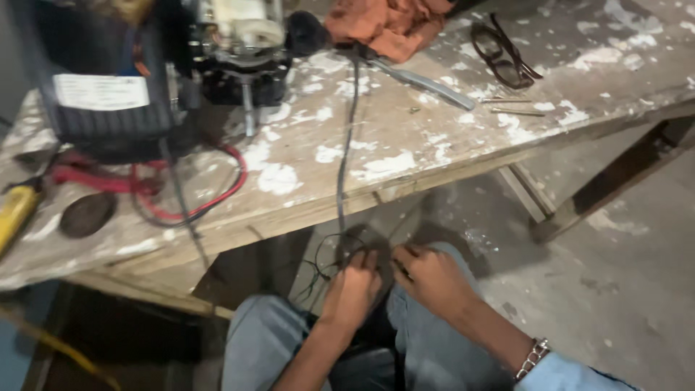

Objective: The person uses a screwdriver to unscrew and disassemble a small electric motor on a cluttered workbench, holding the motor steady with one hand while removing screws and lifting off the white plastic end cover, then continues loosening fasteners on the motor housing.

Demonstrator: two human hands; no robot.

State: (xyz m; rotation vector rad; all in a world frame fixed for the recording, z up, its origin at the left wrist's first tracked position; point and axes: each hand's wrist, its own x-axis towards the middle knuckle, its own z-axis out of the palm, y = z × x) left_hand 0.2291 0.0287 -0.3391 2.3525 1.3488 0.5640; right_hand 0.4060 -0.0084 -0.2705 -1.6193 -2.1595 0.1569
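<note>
Black cable (pixel 346 166) is seen hanging from the far side of the table (pixel 405 137), over its near edge, down to both hands between the knees of a seated person. Its thin wire ends (pixel 322 264) are fanned out just left of and above the left hand (pixel 352 289), which is curled loosely around them; the right hand (pixel 427 279) is closed on the cable's end just beside it, fingers pinched. Both hands are touching the cable below the table edge.

A risk is judged here: if the cable is tugged hard, the motor unit (pixel 239 51) at its far end could be dragged toward the edge, and the loose red wire (pixel 217 192) and screwdriver (pixel 427 83) could be disturbed. Fine strands could also be snapped, or fingers pricked, since the view is dim and blurred.
</note>
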